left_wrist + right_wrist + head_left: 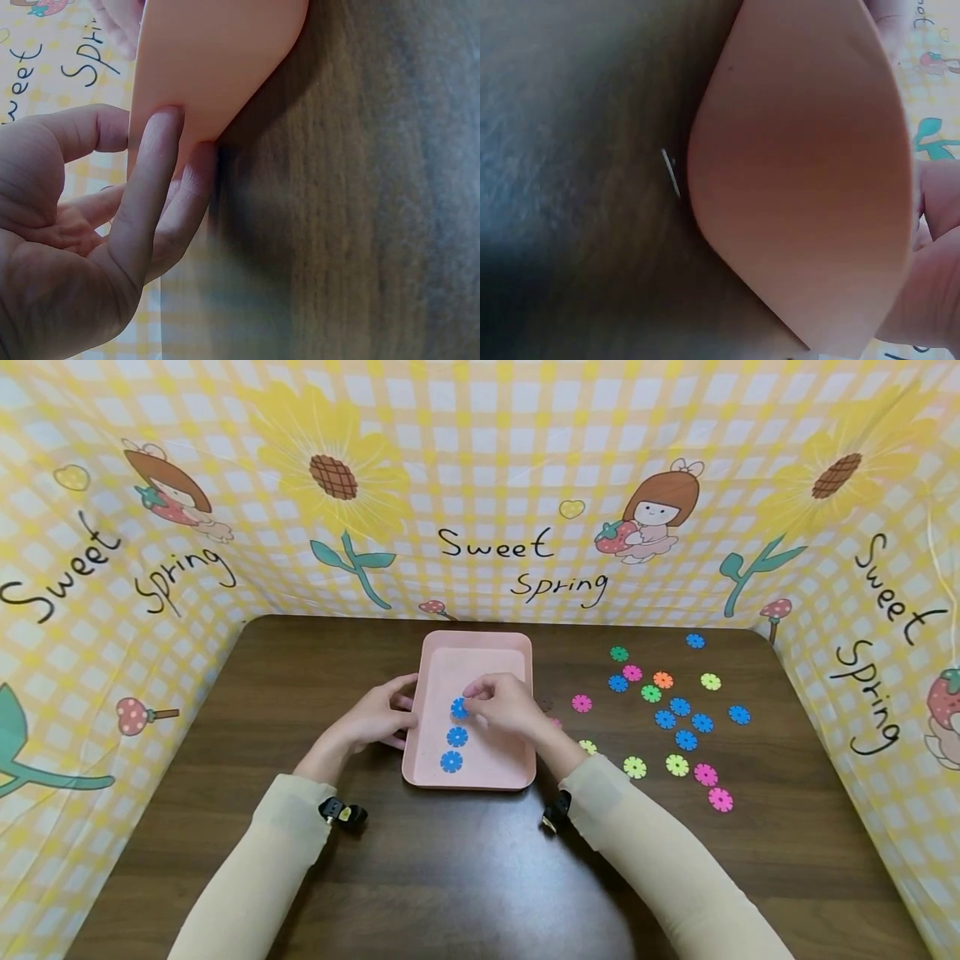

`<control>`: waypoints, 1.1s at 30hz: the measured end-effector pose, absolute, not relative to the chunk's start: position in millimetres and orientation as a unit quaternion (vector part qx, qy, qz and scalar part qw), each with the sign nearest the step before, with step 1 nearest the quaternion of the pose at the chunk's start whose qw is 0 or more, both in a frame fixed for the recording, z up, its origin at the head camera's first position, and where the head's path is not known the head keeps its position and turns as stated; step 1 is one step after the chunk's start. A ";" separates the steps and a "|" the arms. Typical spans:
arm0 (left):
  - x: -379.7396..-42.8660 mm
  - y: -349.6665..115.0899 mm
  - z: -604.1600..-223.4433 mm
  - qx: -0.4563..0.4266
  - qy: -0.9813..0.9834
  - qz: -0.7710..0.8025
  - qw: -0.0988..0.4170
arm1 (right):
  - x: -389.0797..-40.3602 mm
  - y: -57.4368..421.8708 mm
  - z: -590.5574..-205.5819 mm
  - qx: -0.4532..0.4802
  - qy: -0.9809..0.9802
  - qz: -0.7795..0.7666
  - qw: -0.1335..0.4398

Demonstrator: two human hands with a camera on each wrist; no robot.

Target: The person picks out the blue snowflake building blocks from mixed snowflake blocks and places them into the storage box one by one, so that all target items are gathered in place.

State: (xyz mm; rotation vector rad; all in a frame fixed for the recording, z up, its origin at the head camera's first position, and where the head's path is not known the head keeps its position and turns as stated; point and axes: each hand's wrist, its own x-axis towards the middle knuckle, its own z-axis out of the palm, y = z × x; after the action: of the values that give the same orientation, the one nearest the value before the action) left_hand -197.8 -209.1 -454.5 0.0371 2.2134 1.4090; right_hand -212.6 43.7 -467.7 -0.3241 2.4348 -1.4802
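Observation:
A pink tray lies on the table, with two blue notched discs in a line up its floor. My right hand reaches over the tray's right side. Thumb and fingertips pinch another blue notched disc at the upper end of that line, partly covering it. My left hand holds the tray's left side. In the left wrist view, one fingertip meets the rim while other fingers press the outer wall. The tray's wall hides most of the right hand in the right wrist view.
Loose notched discs in blue, pink, yellow-green, green and orange are scattered right of the tray on the brown table. Yellow checked cloth stands around the back and sides.

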 end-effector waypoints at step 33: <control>-197.0 -208.5 -454.6 0.015 0.816 0.519 0.254 | -215.5 145.9 -431.7 -0.076 0.862 -0.500 0.040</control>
State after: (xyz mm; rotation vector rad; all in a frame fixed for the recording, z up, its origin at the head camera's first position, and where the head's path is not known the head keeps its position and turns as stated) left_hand -197.0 -208.5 -454.6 0.0403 2.2184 1.4101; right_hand -215.5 145.9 -431.7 -0.2330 2.6402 -1.5324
